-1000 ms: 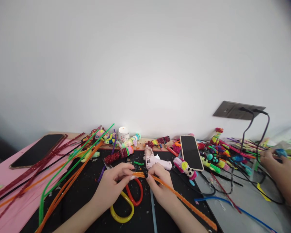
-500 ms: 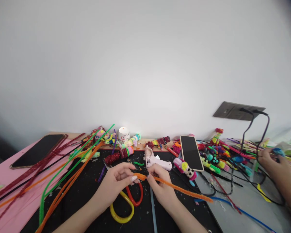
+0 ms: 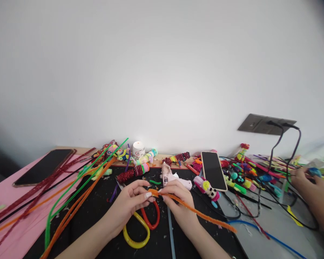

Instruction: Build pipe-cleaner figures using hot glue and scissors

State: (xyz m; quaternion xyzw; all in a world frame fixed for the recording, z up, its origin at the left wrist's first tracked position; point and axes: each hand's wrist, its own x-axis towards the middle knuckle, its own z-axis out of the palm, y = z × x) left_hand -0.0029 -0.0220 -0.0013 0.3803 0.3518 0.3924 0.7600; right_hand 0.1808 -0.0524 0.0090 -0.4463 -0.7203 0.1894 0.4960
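Note:
Both my hands work one orange pipe cleaner (image 3: 197,213) over a black mat (image 3: 97,205). My left hand (image 3: 129,203) pinches its near end between thumb and fingers. Close beside it, my right hand (image 3: 178,203) is closed on the same stem; the free length trails off to the lower right. Under my hands lie scissors with a red and a yellow handle loop (image 3: 140,226). A white glue gun (image 3: 174,178) lies just beyond my right hand.
Long green, orange and red pipe cleaners (image 3: 70,194) fan out at left beside a dark phone (image 3: 44,166) on a pink sheet. Another phone (image 3: 213,169) and small colourful figures (image 3: 237,176) lie at right. Another person's hand (image 3: 311,189) works at far right near black cables.
The orange pipe cleaner's free end has swung up off the mat and more to the right. My hands have stayed together in the same place, turning the stem.

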